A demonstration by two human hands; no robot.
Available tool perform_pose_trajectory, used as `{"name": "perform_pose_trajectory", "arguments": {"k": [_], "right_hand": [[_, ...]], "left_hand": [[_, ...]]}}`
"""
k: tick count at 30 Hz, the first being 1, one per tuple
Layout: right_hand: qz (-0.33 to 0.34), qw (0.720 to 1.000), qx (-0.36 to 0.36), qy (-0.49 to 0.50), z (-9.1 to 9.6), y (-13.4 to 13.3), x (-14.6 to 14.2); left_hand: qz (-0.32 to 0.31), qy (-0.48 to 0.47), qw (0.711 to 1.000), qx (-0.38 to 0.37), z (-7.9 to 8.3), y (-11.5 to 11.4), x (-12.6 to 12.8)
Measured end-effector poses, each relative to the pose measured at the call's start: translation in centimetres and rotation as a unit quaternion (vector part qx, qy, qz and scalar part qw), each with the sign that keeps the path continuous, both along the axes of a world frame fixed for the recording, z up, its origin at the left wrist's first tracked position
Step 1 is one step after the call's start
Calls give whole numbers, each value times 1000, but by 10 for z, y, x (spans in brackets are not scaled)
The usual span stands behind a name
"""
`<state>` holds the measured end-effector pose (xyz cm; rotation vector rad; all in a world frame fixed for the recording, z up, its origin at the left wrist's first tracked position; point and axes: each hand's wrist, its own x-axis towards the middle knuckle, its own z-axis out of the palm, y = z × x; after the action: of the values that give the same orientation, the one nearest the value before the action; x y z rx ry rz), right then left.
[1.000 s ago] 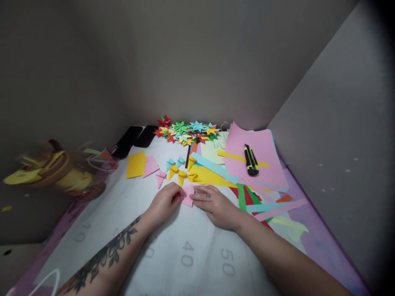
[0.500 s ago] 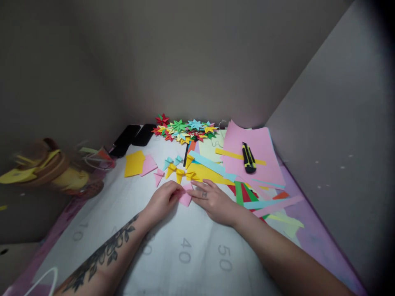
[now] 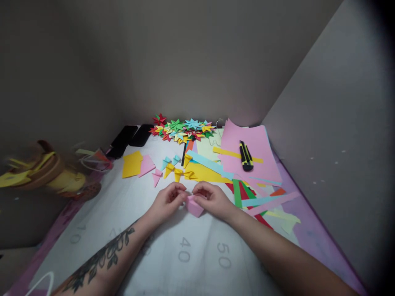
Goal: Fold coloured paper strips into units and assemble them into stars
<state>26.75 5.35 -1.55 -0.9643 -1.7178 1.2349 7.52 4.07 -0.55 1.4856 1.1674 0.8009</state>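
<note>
A small pink square of paper (image 3: 195, 208) is held between my two hands, partly folded at its upper edge. My left hand (image 3: 169, 201) pinches its left upper corner, fingers curled. On the other side my right hand (image 3: 212, 200) grips the upper right edge between thumb and fingers. Just beyond lie small folded pieces: a pink one (image 3: 156, 176), several yellow ones (image 3: 178, 174) and two light blue ones (image 3: 166, 161). Yellow paper squares (image 3: 132, 164) and pink paper squares (image 3: 146, 165) rest to their left.
Folded paper stars (image 3: 177, 126) are piled at the back. A utility knife (image 3: 246, 156) lies on pink sheets (image 3: 231, 135), with coloured paper strips (image 3: 262, 203) nearer me. Two black flat objects (image 3: 142, 135) sit back left, by a brown-and-yellow pot-like object (image 3: 58, 168). Walls rise behind and at right.
The pink paper has come up off the table and slightly toward me. My right hand has gone from lying flat on it to gripping its edge; both hands now have curled fingers.
</note>
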Motion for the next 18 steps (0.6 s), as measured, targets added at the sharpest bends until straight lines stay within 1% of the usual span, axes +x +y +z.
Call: {"name": "perform_pose_trajectory", "arguments": {"k": [3,5,7,8,9,11,12,14,16,17,18], "right_hand": [[-15,999,16,-29,1,-2,-4],[-56,998,16,-32,-1,-2,-4],[-102,995,-2,3,-5,0,-4],[-114,993,-18,33,-7,1,-4],[-115,991,-39,64,-9,2,-4],[-90,986,-86,112,-12,3,-6],[-73,984,-105,127,-13,3,-7],[-49,982,-120,138,-15,4,-10],[-55,986,-98,122,-16,3,-10],[-75,990,-70,100,-16,3,-9],[-102,992,-27,68,-16,3,-7]], "left_hand": [[-12,-16,1000,-18,-2,-3,5],[-2,-7,1000,-3,-3,-2,4],[20,12,1000,21,-4,0,1],[35,24,999,29,-4,2,0],[52,38,997,35,-4,3,-2],[86,60,994,36,-4,5,-4],[95,66,993,34,-4,5,-4],[92,67,993,28,-3,5,-3],[77,60,995,12,-2,4,-2],[73,55,996,-1,-1,3,-1],[77,48,996,-17,-1,3,-1]]}}
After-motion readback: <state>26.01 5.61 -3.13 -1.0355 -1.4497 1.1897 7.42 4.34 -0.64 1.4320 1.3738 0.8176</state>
